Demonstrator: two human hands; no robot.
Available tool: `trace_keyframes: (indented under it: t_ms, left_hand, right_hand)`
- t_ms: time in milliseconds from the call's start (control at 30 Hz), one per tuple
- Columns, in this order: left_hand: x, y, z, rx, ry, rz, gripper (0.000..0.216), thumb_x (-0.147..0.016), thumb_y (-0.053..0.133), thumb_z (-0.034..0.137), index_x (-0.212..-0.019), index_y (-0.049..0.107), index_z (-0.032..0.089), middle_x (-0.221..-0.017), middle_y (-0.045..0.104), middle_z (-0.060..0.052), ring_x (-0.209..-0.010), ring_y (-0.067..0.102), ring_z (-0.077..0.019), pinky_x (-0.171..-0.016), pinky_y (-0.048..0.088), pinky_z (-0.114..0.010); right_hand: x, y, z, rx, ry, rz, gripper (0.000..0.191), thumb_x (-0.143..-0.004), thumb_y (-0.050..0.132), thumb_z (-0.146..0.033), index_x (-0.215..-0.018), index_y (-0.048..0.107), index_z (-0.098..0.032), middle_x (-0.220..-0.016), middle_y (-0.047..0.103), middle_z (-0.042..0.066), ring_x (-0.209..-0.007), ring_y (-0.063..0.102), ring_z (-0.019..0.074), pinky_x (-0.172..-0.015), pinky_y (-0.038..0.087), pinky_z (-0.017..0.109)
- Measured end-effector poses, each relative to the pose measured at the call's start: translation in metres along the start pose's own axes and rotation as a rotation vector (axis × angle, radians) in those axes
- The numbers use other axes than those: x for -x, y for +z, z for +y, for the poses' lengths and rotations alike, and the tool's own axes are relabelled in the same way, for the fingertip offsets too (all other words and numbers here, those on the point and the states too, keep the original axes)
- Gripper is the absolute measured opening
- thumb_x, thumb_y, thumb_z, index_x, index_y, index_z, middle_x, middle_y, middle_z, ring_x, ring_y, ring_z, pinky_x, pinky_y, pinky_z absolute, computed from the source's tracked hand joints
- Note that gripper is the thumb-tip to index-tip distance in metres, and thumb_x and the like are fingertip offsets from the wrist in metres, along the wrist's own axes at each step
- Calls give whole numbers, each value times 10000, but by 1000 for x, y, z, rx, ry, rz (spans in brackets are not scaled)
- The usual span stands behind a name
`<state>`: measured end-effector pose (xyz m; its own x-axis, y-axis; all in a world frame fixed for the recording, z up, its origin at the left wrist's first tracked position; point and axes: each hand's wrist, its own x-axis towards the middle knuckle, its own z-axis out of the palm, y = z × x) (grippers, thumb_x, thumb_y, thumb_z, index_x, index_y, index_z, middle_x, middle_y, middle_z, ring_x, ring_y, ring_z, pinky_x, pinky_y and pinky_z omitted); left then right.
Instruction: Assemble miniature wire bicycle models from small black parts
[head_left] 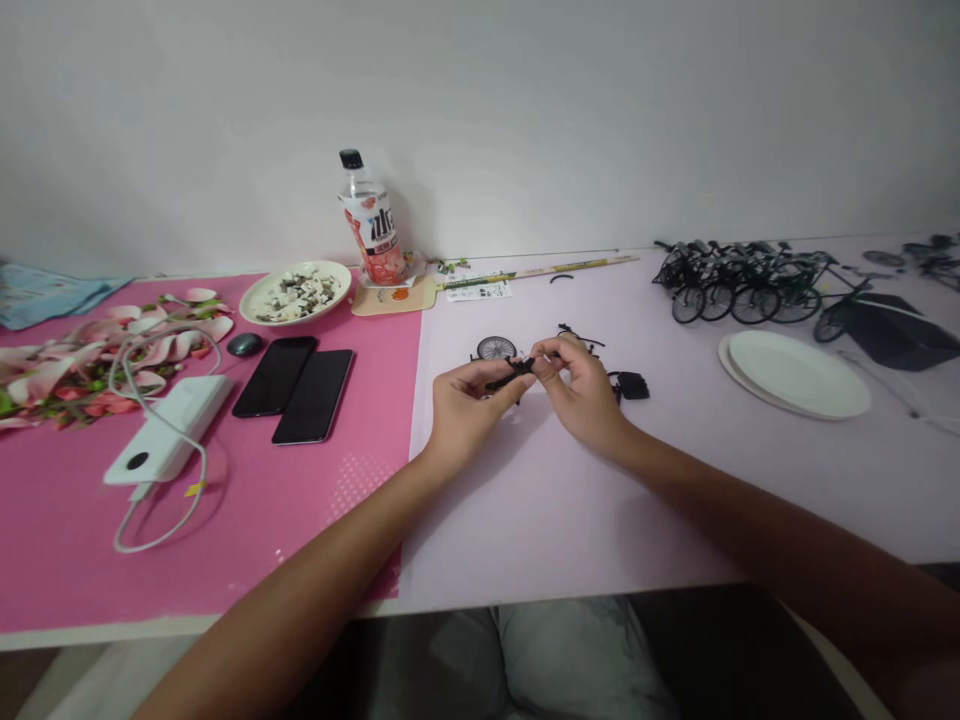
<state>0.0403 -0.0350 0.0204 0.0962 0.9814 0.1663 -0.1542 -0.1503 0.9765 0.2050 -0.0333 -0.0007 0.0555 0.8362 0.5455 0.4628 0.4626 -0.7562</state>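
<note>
Over the pale part of the table, my left hand (474,400) pinches a small black part (517,372), perhaps a piece of a model bicycle; its exact kind is too small to make out. At the other end of that part, the thumb and fingers of my right hand (577,385) are closed on it too. Just behind my left fingers lies a small spoked wheel (496,347). Thin black pieces (574,332) lie behind my right hand, which partly covers them. Beside its wrist is a small black basket-like piece (632,385).
Several assembled model bicycles (739,285) stand at the back right, near stacked white plates (799,375) and a black box (900,330). To the left are two phones (315,395), a power bank (169,430), a bowl (337,305), a drink bottle (375,235) and artificial petals (90,360).
</note>
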Motion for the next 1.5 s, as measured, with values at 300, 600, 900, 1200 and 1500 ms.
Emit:
trace_keyframes:
  t_ms: [300,600,900,1200,1500]
  left_hand:
    - [-1,0,-2,29,-16,17,248,-652,949,333,-753,786,176,-939,817,-89,-890,759,-230,-734,622,-324]
    - [-2,-1,-7,76,-50,-2,305,-616,969,343,-759,766,166,-973,820,-93,-949,774,-242,-871,637,-377]
    - [-2,-1,-7,80,-48,-10,272,-623,967,332,-709,762,176,-981,821,-95,-979,772,-253,-907,632,-395]
    - [-3,-2,-8,66,-34,-11,267,-614,973,346,-742,804,185,-970,825,-89,-927,765,-241,-813,632,-362]
    - [-4,-4,-5,66,-48,-11,285,-618,971,347,-805,824,191,-982,822,-83,-904,756,-226,-780,629,-349]
  right_hand:
    - [-2,0,-1,-202,202,-90,361,-958,626,-590,-978,654,-231,-979,668,56,-893,605,213,-867,492,373]
    - [-1,0,-2,-258,228,-99,417,-929,651,-645,-960,652,-228,-920,658,36,-835,577,191,-840,484,356]
    - [-1,1,2,-251,200,-108,483,-914,619,-722,-946,630,-240,-849,588,20,-784,522,189,-779,458,344]
    - [1,1,1,-146,46,-15,348,-970,624,-599,-912,671,-258,-853,571,16,-787,497,193,-811,448,365]
    - [-3,-3,-3,-206,109,-41,434,-894,692,-679,-920,748,-250,-875,627,36,-811,547,208,-815,490,384]
